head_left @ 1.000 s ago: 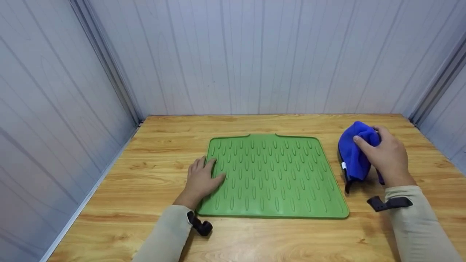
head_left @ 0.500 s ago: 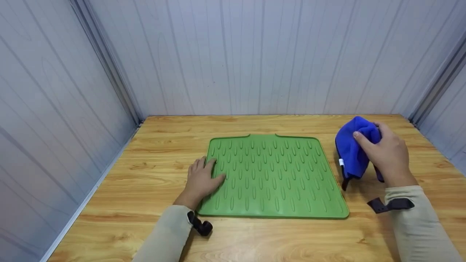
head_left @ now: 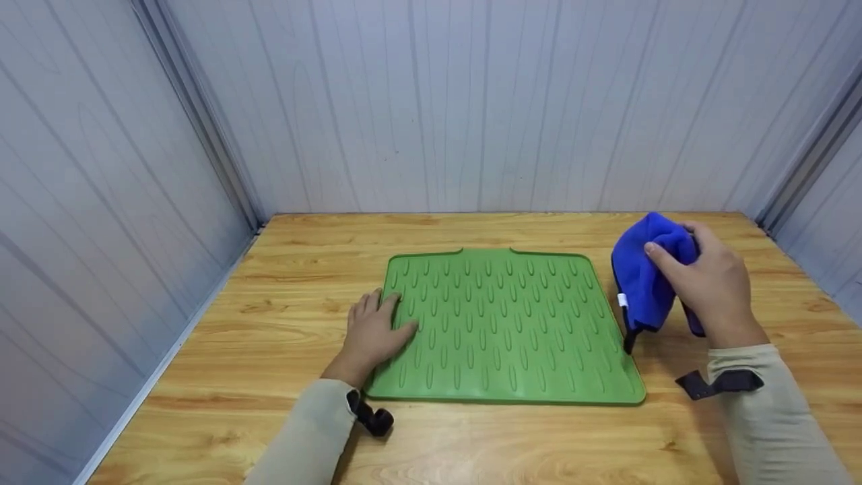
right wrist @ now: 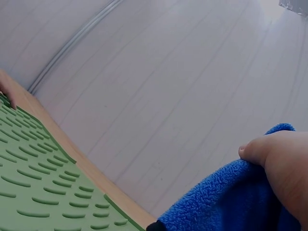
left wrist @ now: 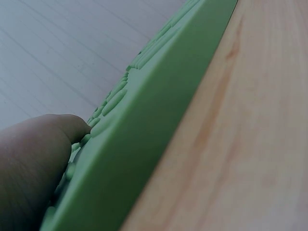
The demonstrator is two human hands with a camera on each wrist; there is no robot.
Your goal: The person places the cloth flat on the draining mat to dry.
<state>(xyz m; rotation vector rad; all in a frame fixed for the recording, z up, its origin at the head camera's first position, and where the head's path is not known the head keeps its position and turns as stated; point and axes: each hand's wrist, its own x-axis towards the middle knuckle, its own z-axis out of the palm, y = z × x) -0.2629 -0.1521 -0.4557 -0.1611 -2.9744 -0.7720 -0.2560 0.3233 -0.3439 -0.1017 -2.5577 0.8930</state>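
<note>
Wooden table [head_left: 269, 438] inside pale panelled walls, with a green mat and a blue cloth in hand.

Nearest, two beige sleeves carry dark wrist straps; the left hand [head_left: 372, 335] lies flat, fingers relaxed, pressing the left edge of the green ribbed mat [head_left: 505, 323], which sits flat at the table's middle. Farther right, the right hand [head_left: 710, 286] has its fingers curled round a bunched blue cloth [head_left: 643, 276], lifted clear of the table just beside the mat's right edge. Judging by this, the cloth is picked up and the mat steadied, but no wiping of the mat has begun; its surface is still untouched by the cloth.
</note>
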